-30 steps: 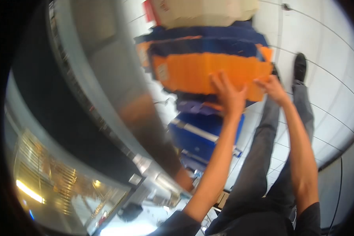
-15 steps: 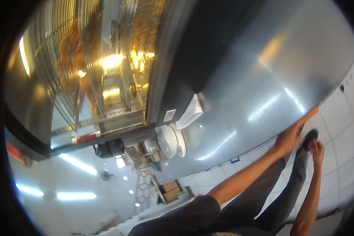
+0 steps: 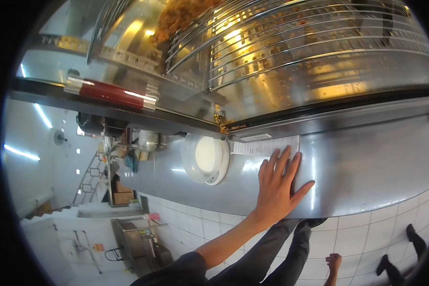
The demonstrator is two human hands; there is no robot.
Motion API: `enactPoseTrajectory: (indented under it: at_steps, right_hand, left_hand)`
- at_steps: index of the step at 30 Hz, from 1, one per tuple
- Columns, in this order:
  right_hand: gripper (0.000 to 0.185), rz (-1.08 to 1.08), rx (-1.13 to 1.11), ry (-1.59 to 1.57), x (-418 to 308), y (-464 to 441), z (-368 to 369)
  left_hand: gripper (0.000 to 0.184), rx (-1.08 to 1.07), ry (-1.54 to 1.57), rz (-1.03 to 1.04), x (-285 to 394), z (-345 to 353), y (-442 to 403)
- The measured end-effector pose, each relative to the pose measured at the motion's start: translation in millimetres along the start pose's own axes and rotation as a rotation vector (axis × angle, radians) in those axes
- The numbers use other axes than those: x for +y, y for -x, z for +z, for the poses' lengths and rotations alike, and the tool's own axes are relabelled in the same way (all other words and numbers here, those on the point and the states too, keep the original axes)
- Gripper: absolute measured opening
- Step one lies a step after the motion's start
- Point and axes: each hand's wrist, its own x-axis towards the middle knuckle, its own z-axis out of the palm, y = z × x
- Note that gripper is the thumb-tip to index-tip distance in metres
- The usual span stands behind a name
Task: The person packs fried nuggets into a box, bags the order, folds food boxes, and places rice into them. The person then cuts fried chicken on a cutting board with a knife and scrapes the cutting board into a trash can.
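Note:
Fingers spread, my left hand (image 3: 280, 183) reaches over the steel counter (image 3: 367, 162), holding nothing. Its fingertips are at a printed sheet of paper (image 3: 252, 147) lying against the base of a glass-fronted cabinet; whether they press on it I cannot tell. To the left of that hand stands a white scale (image 3: 222, 164) with a translucent bowl (image 3: 190, 159) on it, turned sideways in this tilted view. Low on the right hangs my right hand (image 3: 335, 260), away from the counter, its fingers loosely bent and slightly apart, with nothing visible in them.
Above the counter, the lit cabinet holds wire racks (image 3: 291, 52) and crusty orange-brown food (image 3: 181, 19). A red handle (image 3: 112, 94) crosses its side. Another person's legs (image 3: 414, 240) show on the tiled floor (image 3: 357, 233). Cardboard boxes (image 3: 122, 193) stand further back.
The view has swung and moved nearer the counter. My left hand has gone from the counter's edge to the paper, fingers now spread. My right hand now hangs lower, apart from the left.

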Motion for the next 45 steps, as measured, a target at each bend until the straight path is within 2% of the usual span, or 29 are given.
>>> enactPoseTrajectory:
  at_steps: [1,4,8,12,14,15,16,17,19,20,22,23,24,25,28,30,33,36,39,42,45]
  right_hand:
    - [0.014,-0.08,-0.023,-0.003,-23.6,1.0,6.1]
    - [0.015,-0.253,-0.094,-0.057,-96.8,5.7,34.9]
    - [0.022,-0.351,-0.172,-0.053,-168.1,22.5,71.4]
    - [0.027,-0.347,-0.219,-0.062,-169.9,34.2,96.4]
    - [0.028,-0.48,-0.241,0.217,-153.4,32.7,88.6]
    - [0.029,-0.543,-0.284,0.32,-179.3,55.6,81.3]
    - [0.03,-0.6,-0.331,0.42,-234.8,108.0,69.5]
    - [0.027,-0.533,-0.5,0.385,-282.9,148.9,54.1]
    - [0.023,-0.533,-0.67,0.304,-378.8,233.5,24.7]
    - [0.021,-0.584,-0.727,0.129,-408.3,263.0,13.9]
    - [0.017,-0.747,-0.638,-0.038,-470.7,308.9,8.5]
    - [0.016,-0.95,-0.386,0.161,-501.4,319.4,18.3]
    - [0.013,-0.999,-0.254,0.121,-535.5,326.0,41.3]
    - [0.02,-1.084,-0.252,0.035,-552.9,301.9,61.2]
    - [0.026,-1.183,0.012,0.407,-594.0,270.1,101.9]
    - [0.025,-1.139,0.126,0.576,-601.1,270.0,126.4]
    - [0.023,-1.211,0.159,0.464,-585.6,244.4,150.5]
    - [0.031,-1.082,-0.054,0.405,-564.7,244.9,140.2]
    - [0.037,-0.802,-0.166,0.276,-544.5,272.1,121.0]
    - [0.04,-0.803,-0.086,0.277,-521.0,273.5,118.9]
    - [0.024,-0.94,0.034,0.304,-514.3,272.3,123.0]
  left_hand:
    - [0.073,-0.025,-0.052,0.001,-7.1,3.4,7.5]
    - [0.073,0.007,0.068,-0.031,-22.3,7.3,24.0]
    - [0.074,0.047,0.018,-0.032,-20.5,5.7,21.4]
    - [0.072,0.038,0.003,-0.057,-16.6,-0.6,17.9]
    - [0.068,0.063,0.0,-0.069,-17.3,0.1,18.1]
    - [0.065,0.083,-0.01,-0.113,-15.4,-0.1,18.1]
    - [0.062,0.098,-0.022,-0.157,-11.6,-0.1,20.8]
    - [0.059,0.112,-0.037,-0.2,-10.3,-1.1,21.9]
    - [0.055,0.14,-0.057,-0.185,-11.6,-3.5,20.3]
    - [0.054,0.147,-0.062,-0.18,-10.4,-3.3,21.2]
    - [0.053,0.177,-0.064,-0.159,-12.0,-1.7,22.1]
    - [0.053,0.198,-0.068,-0.145,-13.2,-1.6,21.8]
    - [0.054,0.207,-0.073,-0.143,-12.9,-2.2,21.5]
    - [0.054,0.216,-0.079,-0.141,-13.0,-2.5,21.3]
    - [0.051,0.244,-0.042,-0.142,-13.8,-2.1,17.5]
    - [0.047,0.262,0.0,-0.157,-15.6,-0.9,21.3]
    - [0.048,0.274,0.036,-0.273,-18.9,4.0,21.0]
    - [0.054,0.37,0.088,-0.378,-24.0,6.6,19.5]
    - [0.057,0.387,0.076,-0.392,-23.9,6.4,16.7]
    - [0.058,0.315,0.048,-0.41,-24.0,9.2,17.2]
    - [0.064,0.3,0.045,-0.42,-20.7,4.9,14.9]
